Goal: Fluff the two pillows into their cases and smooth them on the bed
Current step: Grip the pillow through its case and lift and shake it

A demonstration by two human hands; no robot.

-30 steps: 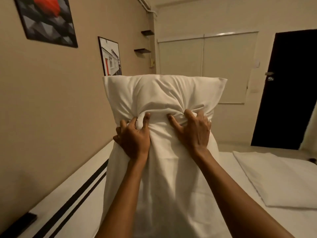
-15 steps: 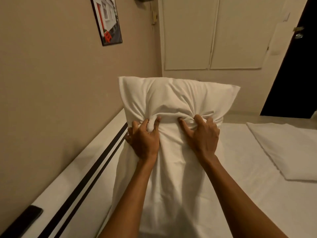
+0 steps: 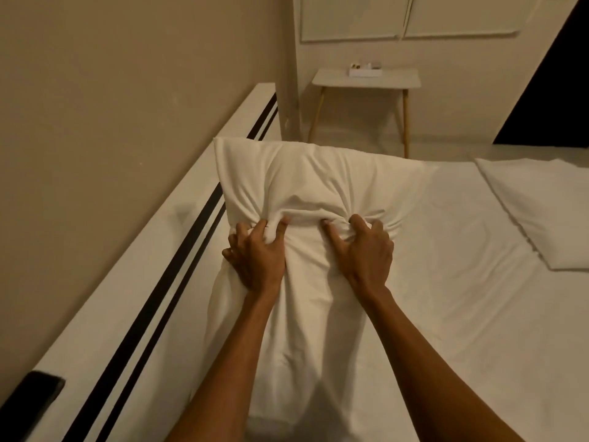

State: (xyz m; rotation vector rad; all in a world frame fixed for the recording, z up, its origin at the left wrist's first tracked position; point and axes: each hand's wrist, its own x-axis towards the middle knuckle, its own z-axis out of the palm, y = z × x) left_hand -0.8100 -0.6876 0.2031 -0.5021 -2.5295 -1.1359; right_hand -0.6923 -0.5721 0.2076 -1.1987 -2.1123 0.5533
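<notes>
A white pillow [image 3: 315,180] in its white case stands on end in front of me, its filled top bulging above my hands. Loose case fabric [image 3: 299,330] hangs slack below them toward me. My left hand [image 3: 256,255] bunches the case at the left of the pillow's waist. My right hand [image 3: 363,250] grips a fold of the case on the right. The second white pillow [image 3: 541,212] lies flat on the bed [image 3: 446,298] at the right edge.
A white headboard ledge [image 3: 153,250] with two black stripes runs along the beige wall at my left. A dark flat object [image 3: 32,393] lies on its near end. A small white side table [image 3: 366,79] with a small box stands beyond the bed. A dark doorway is at top right.
The pillow has come down from chest height toward the bed, and my view has tilted down with it. Both hands keep the same grip on the case.
</notes>
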